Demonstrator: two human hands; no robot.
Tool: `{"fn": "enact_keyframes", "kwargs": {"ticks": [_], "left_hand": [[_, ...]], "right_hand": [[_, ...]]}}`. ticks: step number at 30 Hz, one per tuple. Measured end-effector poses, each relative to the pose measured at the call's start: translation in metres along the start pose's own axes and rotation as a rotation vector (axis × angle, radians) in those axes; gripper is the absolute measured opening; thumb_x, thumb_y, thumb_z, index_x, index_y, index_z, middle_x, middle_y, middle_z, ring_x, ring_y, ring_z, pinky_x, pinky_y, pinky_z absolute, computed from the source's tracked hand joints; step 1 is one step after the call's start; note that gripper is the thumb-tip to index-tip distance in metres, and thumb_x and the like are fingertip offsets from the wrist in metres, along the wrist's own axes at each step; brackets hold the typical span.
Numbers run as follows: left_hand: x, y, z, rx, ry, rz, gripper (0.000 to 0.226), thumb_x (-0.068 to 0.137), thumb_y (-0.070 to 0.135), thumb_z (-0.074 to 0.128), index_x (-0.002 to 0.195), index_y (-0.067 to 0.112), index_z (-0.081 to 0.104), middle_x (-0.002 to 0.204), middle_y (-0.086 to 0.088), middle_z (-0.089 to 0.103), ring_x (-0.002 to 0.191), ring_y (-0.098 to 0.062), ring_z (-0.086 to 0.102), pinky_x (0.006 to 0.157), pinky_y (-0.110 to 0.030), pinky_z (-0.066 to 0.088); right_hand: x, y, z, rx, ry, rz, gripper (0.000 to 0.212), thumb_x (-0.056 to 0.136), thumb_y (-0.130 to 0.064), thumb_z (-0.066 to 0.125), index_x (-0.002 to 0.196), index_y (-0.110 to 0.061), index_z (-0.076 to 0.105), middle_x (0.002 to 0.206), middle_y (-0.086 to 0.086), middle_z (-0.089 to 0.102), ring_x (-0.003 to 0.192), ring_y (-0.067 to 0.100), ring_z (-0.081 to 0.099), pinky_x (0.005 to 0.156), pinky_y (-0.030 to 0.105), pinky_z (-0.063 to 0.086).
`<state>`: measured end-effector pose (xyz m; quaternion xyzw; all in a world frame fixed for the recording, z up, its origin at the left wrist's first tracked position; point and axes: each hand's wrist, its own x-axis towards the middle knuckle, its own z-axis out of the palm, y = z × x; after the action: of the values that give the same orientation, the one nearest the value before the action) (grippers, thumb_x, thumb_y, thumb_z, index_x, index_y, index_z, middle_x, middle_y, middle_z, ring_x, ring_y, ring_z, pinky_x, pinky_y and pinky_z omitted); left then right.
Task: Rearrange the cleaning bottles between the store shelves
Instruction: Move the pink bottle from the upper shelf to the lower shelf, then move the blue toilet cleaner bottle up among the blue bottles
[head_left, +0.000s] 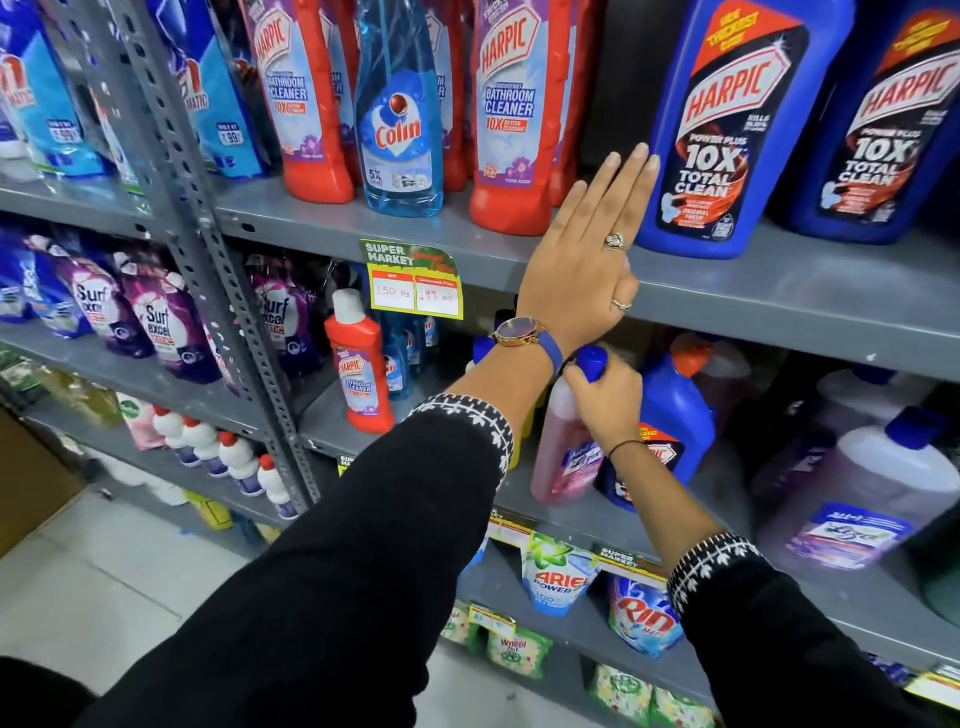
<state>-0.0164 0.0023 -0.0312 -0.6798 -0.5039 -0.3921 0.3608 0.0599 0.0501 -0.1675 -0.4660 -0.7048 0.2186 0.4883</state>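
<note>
My left hand (582, 260) is raised flat with fingers straight, its fingertips against the side of a big blue Harpic bottle (727, 130) on the upper shelf (779, 280). It holds nothing. My right hand (605, 405) is closed around the blue cap and neck of a pink Lizol bottle (563, 457), which leans left on the shelf below. A smaller blue Harpic bottle (675, 415) with an orange cap stands just behind it. Red Harpic bathroom cleaner bottles (514, 114) and a blue Colin bottle (400, 124) stand left of my left hand.
A second big blue Harpic bottle (893, 124) fills the upper right. A lone red Harpic bottle (361, 364) stands lower left. Large purple Lizol jugs (872, 499) sit at right. A grey perforated upright (208, 249) divides the racks; detergent pouches (156, 322) lie beyond.
</note>
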Motion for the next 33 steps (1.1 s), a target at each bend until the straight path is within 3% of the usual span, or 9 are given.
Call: {"fn": "enact_keyframes", "kwargs": {"ticks": [8,11,13,16,20,23,26,29,33], "left_hand": [[0.0,0.001,-0.001,0.006,-0.01,-0.008,0.073,0.069,0.006,0.043,0.141,-0.002,0.035,0.147,-0.016,0.037,0.138,-0.028,0.028,0.116,-0.036,0.013],[0.0,0.001,-0.001,0.006,-0.017,-0.012,0.074,0.068,0.007,0.043,0.141,-0.003,0.034,0.148,-0.016,0.036,0.138,-0.028,0.028,0.116,-0.037,0.013],[0.0,0.002,-0.002,0.009,-0.021,-0.012,0.074,0.068,0.006,0.043,0.141,-0.003,0.034,0.148,-0.015,0.036,0.138,-0.028,0.028,0.116,-0.036,0.013],[0.0,0.001,-0.002,0.005,-0.016,-0.014,0.074,0.068,0.005,0.043,0.141,-0.003,0.034,0.148,-0.015,0.036,0.138,-0.028,0.028,0.116,-0.036,0.013],[0.0,0.002,-0.003,-0.009,-0.008,-0.016,0.073,0.069,0.005,0.041,0.141,-0.003,0.035,0.147,-0.016,0.037,0.138,-0.028,0.029,0.115,-0.036,0.013],[0.0,0.002,-0.002,-0.014,-0.005,-0.019,0.072,0.069,0.005,0.039,0.141,-0.003,0.035,0.147,-0.015,0.038,0.138,-0.028,0.029,0.115,-0.036,0.014],[0.0,0.001,-0.001,-0.014,-0.008,-0.019,0.072,0.069,0.005,0.04,0.141,-0.003,0.035,0.147,-0.015,0.037,0.138,-0.028,0.029,0.116,-0.036,0.013],[0.0,0.001,0.0,-0.012,-0.012,-0.016,0.074,0.069,0.003,0.044,0.141,-0.002,0.034,0.148,-0.015,0.036,0.138,-0.028,0.028,0.116,-0.035,0.012],[-0.001,0.001,0.001,-0.015,-0.009,-0.016,0.075,0.069,0.002,0.045,0.142,-0.002,0.033,0.148,-0.015,0.036,0.139,-0.028,0.027,0.116,-0.034,0.009]], "right_hand": [[-0.009,-0.001,-0.009,0.093,0.01,-0.128,0.031,0.075,-0.019,0.068,0.1,-0.02,0.049,0.097,-0.001,0.057,0.088,0.011,0.05,0.075,0.02,0.039],[-0.012,0.005,-0.02,-0.062,0.222,-0.19,0.041,0.076,-0.022,0.069,0.111,-0.009,0.052,0.113,0.015,0.058,0.106,0.025,0.05,0.093,0.036,0.036],[-0.012,0.012,-0.028,-0.226,0.392,-0.056,0.051,0.076,-0.03,0.068,0.118,-0.006,0.05,0.127,0.021,0.052,0.12,0.033,0.043,0.097,0.042,0.024],[-0.011,0.027,-0.039,-0.185,0.454,0.23,0.079,0.074,-0.045,0.069,0.132,-0.001,0.037,0.142,0.022,0.038,0.132,0.036,0.033,0.104,0.049,0.02],[-0.01,0.043,-0.045,-0.151,0.342,0.41,0.069,0.067,-0.064,0.068,0.105,-0.008,0.051,0.111,0.013,0.062,0.114,0.031,0.051,0.105,0.051,0.023],[-0.006,0.041,-0.044,-0.182,0.35,0.352,0.049,0.066,-0.056,0.064,0.088,-0.016,0.047,0.095,0.011,0.066,0.101,0.033,0.057,0.106,0.054,0.024],[-0.003,0.037,-0.043,-0.186,0.379,0.299,0.042,0.066,-0.045,0.065,0.091,-0.016,0.046,0.09,0.011,0.067,0.095,0.033,0.059,0.106,0.056,0.023],[-0.001,0.034,-0.04,-0.228,0.379,0.366,0.055,0.069,-0.05,0.066,0.102,-0.009,0.049,0.094,0.016,0.067,0.099,0.036,0.059,0.106,0.057,0.022],[0.002,0.032,-0.046,-0.173,0.414,0.311,0.053,0.068,-0.057,0.068,0.093,-0.013,0.053,0.089,0.014,0.069,0.09,0.038,0.061,0.091,0.048,0.04]]}}
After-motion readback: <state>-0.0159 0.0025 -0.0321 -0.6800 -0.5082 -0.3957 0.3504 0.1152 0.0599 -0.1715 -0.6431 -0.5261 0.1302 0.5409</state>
